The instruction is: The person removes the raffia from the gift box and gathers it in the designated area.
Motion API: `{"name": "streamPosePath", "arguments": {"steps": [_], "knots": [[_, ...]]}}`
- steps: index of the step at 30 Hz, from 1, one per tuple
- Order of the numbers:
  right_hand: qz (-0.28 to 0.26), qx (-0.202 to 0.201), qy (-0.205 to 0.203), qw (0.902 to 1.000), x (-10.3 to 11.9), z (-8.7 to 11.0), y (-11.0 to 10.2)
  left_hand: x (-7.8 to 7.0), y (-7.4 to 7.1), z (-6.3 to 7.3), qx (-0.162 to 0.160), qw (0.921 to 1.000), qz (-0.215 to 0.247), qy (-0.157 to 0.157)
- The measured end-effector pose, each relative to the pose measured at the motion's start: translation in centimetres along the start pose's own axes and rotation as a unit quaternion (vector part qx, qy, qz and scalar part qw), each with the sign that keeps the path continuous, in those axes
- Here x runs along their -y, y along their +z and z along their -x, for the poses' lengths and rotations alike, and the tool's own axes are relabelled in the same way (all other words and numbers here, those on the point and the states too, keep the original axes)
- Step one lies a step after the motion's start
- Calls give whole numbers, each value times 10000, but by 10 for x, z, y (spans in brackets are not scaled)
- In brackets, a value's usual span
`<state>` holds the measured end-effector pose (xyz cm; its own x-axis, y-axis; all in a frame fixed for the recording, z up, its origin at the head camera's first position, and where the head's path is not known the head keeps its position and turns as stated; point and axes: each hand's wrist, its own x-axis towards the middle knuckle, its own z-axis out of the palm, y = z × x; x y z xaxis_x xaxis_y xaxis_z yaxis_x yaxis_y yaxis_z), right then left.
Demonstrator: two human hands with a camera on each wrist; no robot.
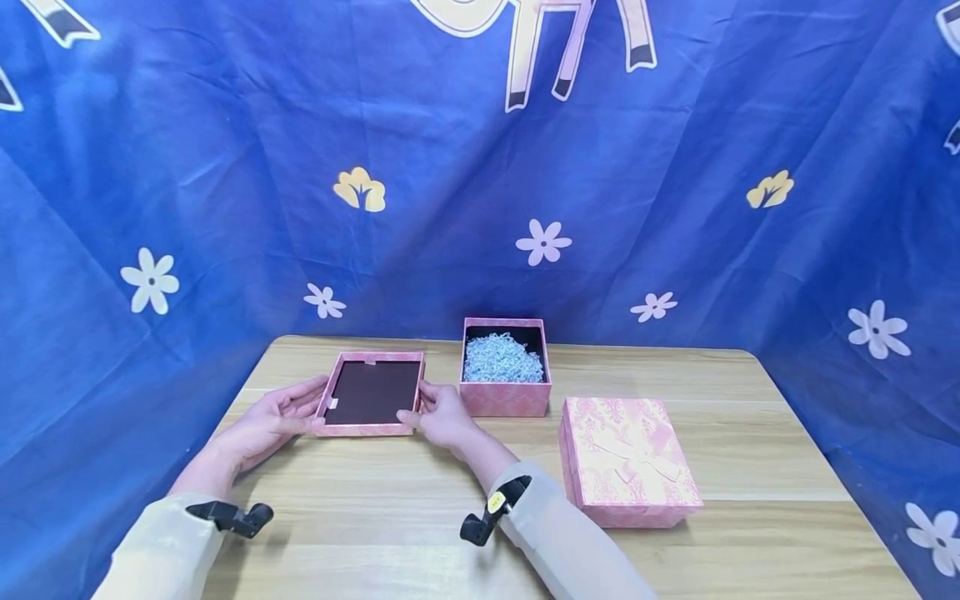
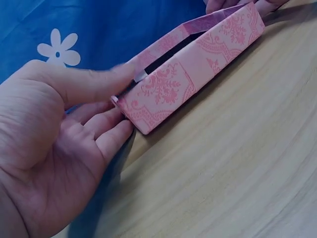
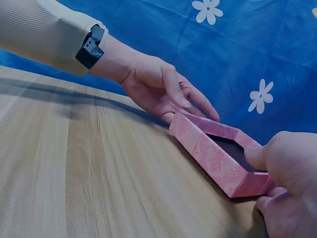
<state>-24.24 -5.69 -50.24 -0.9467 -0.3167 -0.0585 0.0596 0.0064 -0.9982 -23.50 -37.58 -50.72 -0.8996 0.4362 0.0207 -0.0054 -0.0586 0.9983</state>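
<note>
A shallow pink patterned box lid (image 1: 375, 393) lies upturned at the table's left, its dark inside facing up. At its left side my left hand (image 1: 264, 423) holds the rim, thumb on top and fingers against the outer wall. My right hand (image 1: 448, 419) pinches the opposite side, its thumb over the near right corner. In the left wrist view, the lid's near wall (image 2: 166, 94) shows a darker pink ornament. The right wrist view has both hands at the lid (image 3: 213, 158), which sits low at the tabletop.
Behind my right hand stands an open pink box (image 1: 504, 400) holding blue shredded paper (image 1: 501, 358). A closed pink box (image 1: 626, 454) with a bow on top stands to the right. The wooden table (image 1: 360, 508) ends at a blue patterned curtain (image 1: 450, 233).
</note>
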Motion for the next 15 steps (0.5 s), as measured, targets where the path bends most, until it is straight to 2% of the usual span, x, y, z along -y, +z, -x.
{"name": "streamPosePath", "arguments": {"steps": [6, 10, 12, 15], "knots": [[519, -276, -32, 9983, 18, 9, 0, -18, 8, -4, -762, 9961, -429, -71], [1038, -471, -278, 9931, 36, 16, -3, -34, 16, -7, -1377, 9883, -636, 133], [1151, -477, -439, 9912, 46, 20, -6, -43, 21, -10, -1538, 9850, -723, 311], [1018, -353, -578, 9925, 63, 25, -12, -55, 33, -14, -1558, 9809, -1057, 490]]}}
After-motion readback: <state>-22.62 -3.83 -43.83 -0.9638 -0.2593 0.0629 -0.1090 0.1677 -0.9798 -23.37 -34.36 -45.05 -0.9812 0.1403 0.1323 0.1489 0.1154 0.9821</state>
